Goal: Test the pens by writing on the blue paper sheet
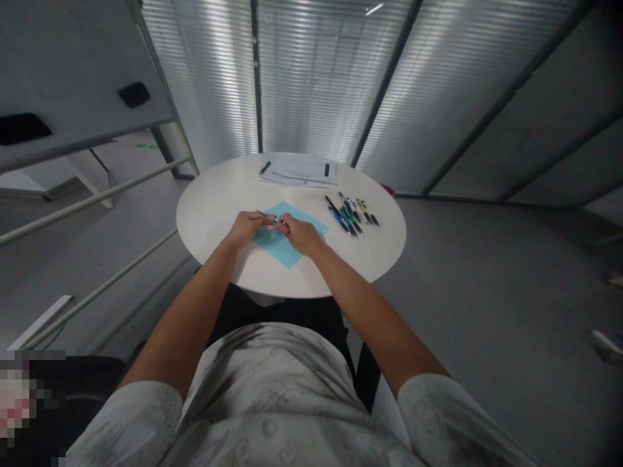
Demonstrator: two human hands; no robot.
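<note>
A light blue square sheet (pixel 288 254) lies on the round white table (pixel 209 214) with one corner towards me. My left hand (pixel 247 227) is over its left part, fingers closed and pinched towards the middle. From the right, my right hand (pixel 300 235) meets it over the sheet, its fingers bent and pressed together. Something small and dark shows between the fingertips of both hands, too small and too covered to name. To the right of the sheet lies a loose group of several pens (pixel 351 218) with blue, green, yellow and white parts.
At the table's far side lies a stack of white papers (pixel 299 171) with a dark pen (pixel 265 167) on its left. A white metal frame (pixel 146 170) stands left of the table. Behind are glass panels with blinds (pixel 311 78). Part of a person's shoe (pixel 606 344) seems visible at far right.
</note>
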